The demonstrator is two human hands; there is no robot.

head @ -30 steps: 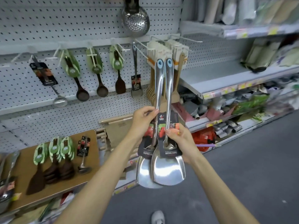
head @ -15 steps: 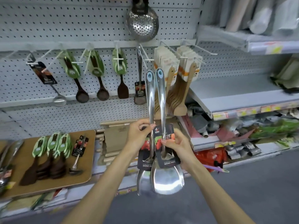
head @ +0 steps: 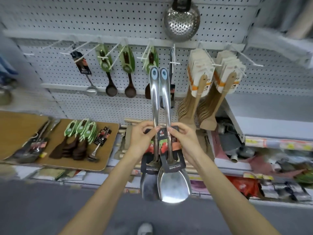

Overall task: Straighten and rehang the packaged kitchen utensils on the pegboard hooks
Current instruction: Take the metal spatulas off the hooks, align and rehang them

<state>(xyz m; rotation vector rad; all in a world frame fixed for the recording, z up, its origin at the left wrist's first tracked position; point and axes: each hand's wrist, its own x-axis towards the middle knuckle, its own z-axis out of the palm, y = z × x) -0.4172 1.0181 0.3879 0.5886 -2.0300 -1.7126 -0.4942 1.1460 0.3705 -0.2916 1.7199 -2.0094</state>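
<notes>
head view: left hand (head: 142, 138) pinches the left spatula (head: 155, 99), right hand (head: 184, 141) pinches the right spatula (head: 166, 102), both upright between the hands, handle eyes well above them near a hook (head: 173, 62). pinched so low, the handles could swing and miss it. the utensil hanging behind them is mostly hidden.
</notes>
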